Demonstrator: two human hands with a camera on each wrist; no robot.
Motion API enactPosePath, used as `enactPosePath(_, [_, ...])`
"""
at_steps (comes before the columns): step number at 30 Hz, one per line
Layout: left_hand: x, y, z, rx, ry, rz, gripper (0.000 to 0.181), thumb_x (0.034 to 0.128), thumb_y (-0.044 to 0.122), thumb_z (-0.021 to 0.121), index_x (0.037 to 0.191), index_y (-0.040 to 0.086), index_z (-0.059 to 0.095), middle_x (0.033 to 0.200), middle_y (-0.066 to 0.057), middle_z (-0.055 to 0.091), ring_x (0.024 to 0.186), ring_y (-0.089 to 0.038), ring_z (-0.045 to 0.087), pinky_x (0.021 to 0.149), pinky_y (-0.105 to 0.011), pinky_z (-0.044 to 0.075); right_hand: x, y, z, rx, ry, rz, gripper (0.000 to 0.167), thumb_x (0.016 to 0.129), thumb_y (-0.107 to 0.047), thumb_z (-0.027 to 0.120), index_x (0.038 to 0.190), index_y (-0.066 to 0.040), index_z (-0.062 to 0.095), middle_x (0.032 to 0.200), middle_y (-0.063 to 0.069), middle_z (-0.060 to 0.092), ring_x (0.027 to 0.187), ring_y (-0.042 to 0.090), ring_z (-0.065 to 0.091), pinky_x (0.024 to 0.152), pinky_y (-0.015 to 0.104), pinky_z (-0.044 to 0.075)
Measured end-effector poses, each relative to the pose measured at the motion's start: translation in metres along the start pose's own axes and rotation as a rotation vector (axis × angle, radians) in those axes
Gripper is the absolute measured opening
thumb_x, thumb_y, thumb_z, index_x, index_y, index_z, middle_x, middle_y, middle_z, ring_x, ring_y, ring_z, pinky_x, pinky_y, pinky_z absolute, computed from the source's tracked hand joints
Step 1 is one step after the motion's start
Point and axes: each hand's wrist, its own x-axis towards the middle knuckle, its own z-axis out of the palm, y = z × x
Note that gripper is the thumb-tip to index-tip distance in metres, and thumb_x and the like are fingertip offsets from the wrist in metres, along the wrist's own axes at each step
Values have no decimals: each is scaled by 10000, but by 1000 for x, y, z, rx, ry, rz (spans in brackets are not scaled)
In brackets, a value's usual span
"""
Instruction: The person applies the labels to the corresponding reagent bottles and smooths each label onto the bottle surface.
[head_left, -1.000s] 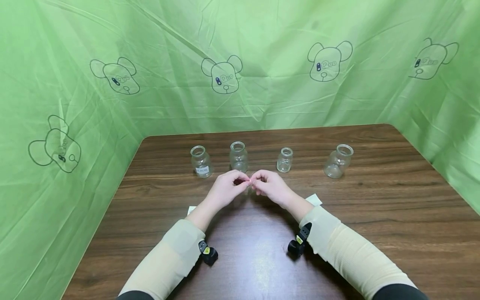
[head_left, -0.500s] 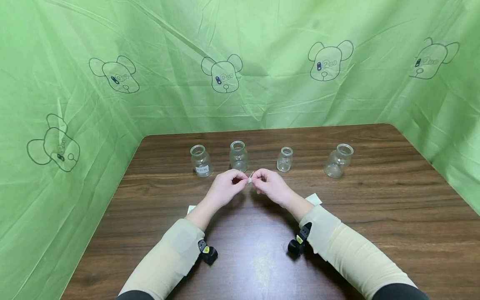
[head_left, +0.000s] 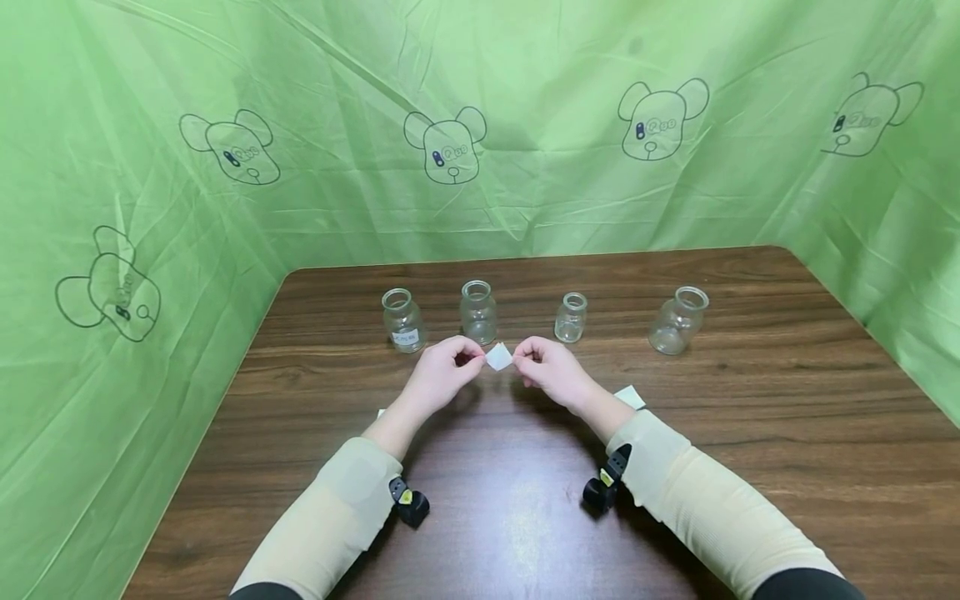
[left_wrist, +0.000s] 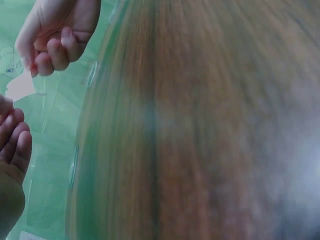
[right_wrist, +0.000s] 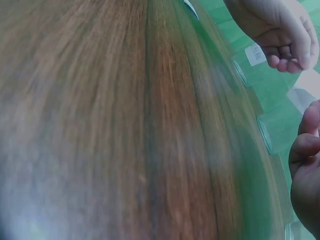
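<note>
A small white square label (head_left: 498,357) is stretched between the two hands above the table, with one corner toward each. My left hand (head_left: 442,375) pinches its left corner between thumb and forefinger. The right corner is pinched by my right hand (head_left: 557,377) in the same way. In the left wrist view the white label (left_wrist: 21,86) spans from the left hand (left_wrist: 12,160) to the right hand (left_wrist: 60,37). The right wrist view also shows the label (right_wrist: 306,90), partly cut off by the frame edge.
Behind the hands stand a glass jar with a printed label (head_left: 403,323), a plain jar (head_left: 478,315), a smaller jar (head_left: 571,318) and another jar (head_left: 677,323) farther right. White paper (head_left: 630,397) lies by the right forearm. A green curtain (head_left: 525,208) surrounds the wooden table (head_left: 750,400).
The hands have moved slightly apart, and the white label, mostly hidden between the fingers before, now shows its flat face between them.
</note>
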Motion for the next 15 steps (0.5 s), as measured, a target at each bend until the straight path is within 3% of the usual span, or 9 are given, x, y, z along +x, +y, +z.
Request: enactPosePath(15, [-3, -8, -5, -27, -1, -68, 63, 841, 147, 665, 857, 86, 665, 765, 50, 622, 724, -110, 542, 678, -283, 454, -5, 4, -16, -49, 19, 20, 60, 861, -59, 555, 864, 0, 565, 637, 8, 515, 579, 130, 500, 500, 216, 387])
